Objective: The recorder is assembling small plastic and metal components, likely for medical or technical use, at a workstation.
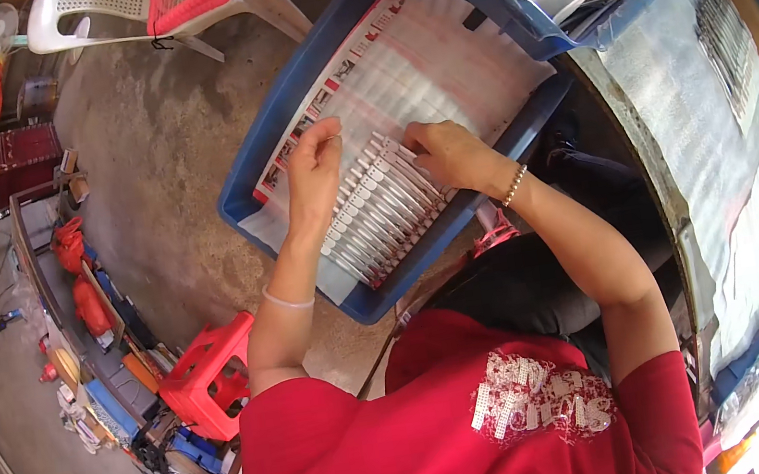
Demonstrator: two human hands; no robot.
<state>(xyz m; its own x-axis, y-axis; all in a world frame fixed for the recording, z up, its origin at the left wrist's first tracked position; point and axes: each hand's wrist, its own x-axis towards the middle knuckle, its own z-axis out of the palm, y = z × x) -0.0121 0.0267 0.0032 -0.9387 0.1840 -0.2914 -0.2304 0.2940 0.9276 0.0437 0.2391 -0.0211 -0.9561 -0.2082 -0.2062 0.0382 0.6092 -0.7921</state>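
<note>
A blue plastic tray [262,147] rests on my lap, lined with printed paper [432,55]. On the paper lies a row of several thin silver strips [376,213], side by side. My left hand [314,173] is at the upper left end of the row with its fingertips pinched on the top of a strip. At the row's right end my right hand [448,155] presses down on the strips with its fingers curled. A white band is on my left wrist and a bead bracelet on my right.
A second blue tray [556,42] with stacked sheets stands at the top right. A grey table [701,105] with more silver strips is to my right. A red stool [209,372], a white and pink chair [163,5] and a cluttered shelf [85,317] stand to my left.
</note>
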